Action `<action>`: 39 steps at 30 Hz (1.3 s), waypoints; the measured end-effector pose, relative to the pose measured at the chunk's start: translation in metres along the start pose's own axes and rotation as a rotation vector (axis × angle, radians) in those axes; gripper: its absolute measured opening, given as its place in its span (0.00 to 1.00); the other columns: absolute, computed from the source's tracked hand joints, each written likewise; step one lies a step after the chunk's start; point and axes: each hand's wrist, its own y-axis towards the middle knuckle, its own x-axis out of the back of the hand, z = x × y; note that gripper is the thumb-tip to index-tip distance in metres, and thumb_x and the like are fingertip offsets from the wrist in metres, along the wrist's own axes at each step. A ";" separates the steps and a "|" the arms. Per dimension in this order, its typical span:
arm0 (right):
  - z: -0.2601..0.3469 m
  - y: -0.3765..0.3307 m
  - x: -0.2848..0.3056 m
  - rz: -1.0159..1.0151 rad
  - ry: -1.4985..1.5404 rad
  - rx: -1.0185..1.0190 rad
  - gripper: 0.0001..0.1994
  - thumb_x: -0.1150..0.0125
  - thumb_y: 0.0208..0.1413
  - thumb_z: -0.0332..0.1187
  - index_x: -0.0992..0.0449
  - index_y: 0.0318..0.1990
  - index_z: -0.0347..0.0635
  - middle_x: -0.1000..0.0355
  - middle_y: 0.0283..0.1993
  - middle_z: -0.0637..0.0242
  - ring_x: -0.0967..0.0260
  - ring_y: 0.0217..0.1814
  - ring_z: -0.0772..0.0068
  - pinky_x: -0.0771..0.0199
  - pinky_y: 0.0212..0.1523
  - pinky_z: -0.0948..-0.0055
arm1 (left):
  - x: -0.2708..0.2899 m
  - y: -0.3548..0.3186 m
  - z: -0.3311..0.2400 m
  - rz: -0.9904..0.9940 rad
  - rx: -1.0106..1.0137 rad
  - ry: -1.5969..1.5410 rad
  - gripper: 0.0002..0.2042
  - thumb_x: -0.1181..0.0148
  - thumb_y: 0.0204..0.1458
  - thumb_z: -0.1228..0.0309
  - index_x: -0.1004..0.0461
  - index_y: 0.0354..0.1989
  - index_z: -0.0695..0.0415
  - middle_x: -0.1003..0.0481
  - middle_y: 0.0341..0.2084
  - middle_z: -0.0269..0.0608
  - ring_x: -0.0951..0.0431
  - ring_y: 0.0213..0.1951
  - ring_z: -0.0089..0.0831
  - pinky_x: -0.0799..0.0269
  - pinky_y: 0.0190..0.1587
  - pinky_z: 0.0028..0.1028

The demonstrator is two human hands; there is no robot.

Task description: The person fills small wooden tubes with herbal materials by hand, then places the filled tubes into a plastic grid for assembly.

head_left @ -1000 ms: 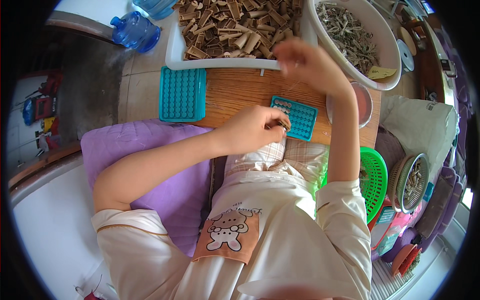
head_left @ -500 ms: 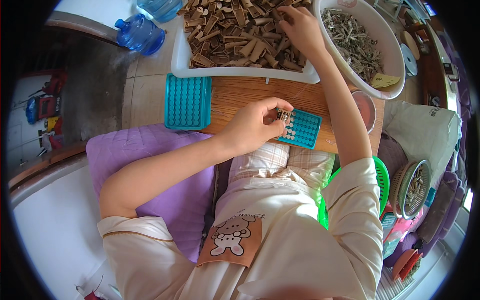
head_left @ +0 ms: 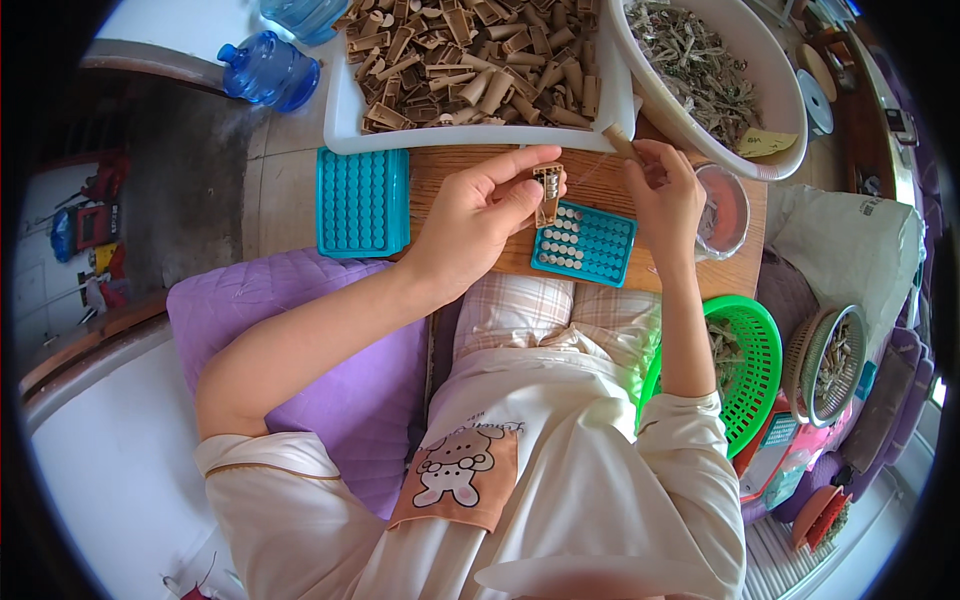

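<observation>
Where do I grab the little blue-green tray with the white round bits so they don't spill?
Probably pinch the tray by its right-hand rim, coming from the right, and keep it level. It lies flat on the wooden table, and its white pieces sit toward the left, while the cups near that rim look bare.

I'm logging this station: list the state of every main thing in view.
Left hand: grip shut on brown holder
Brown holder: open-faced, pieces inside
Right hand: grip shut on brown strip
Right teal tray: partly filled with discs
Left teal tray: no discs showing
White bin: filled with brown casings
White tub: partly filled
Green basket: partly filled
</observation>
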 end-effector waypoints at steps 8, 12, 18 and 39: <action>0.044 -0.073 -0.017 -0.001 0.950 -0.231 0.13 0.46 0.47 0.23 0.32 0.43 0.33 0.34 0.36 0.68 0.37 0.34 0.82 0.36 0.35 0.84 | -0.003 -0.006 -0.001 0.029 -0.184 0.239 0.16 0.52 0.50 0.76 0.39 0.49 0.62 0.31 0.40 0.39 0.33 0.41 0.19 0.38 0.44 0.18; 0.053 -0.080 -0.039 -0.070 0.976 -0.234 0.13 0.45 0.46 0.22 0.31 0.42 0.34 0.34 0.37 0.66 0.39 0.37 0.81 0.38 0.37 0.84 | -0.005 -0.008 -0.002 0.049 -0.168 0.176 0.16 0.51 0.49 0.75 0.39 0.48 0.62 0.32 0.41 0.40 0.33 0.42 0.20 0.39 0.46 0.19; 0.057 -0.083 -0.045 -0.049 0.921 -0.225 0.13 0.43 0.44 0.23 0.30 0.41 0.35 0.33 0.34 0.66 0.40 0.37 0.78 0.40 0.37 0.81 | -0.002 -0.005 0.005 0.005 -0.204 0.144 0.15 0.50 0.49 0.75 0.39 0.46 0.62 0.32 0.41 0.42 0.33 0.44 0.24 0.39 0.48 0.23; 0.078 -0.095 -0.054 0.074 0.669 0.079 0.03 0.50 0.45 0.26 0.34 0.27 0.36 0.35 0.25 0.59 0.35 0.25 0.62 0.36 0.24 0.72 | -0.005 -0.012 0.011 0.089 -0.698 0.837 0.16 0.53 0.50 0.57 0.36 0.37 0.59 0.31 0.26 0.42 0.29 0.26 0.35 0.34 0.29 0.27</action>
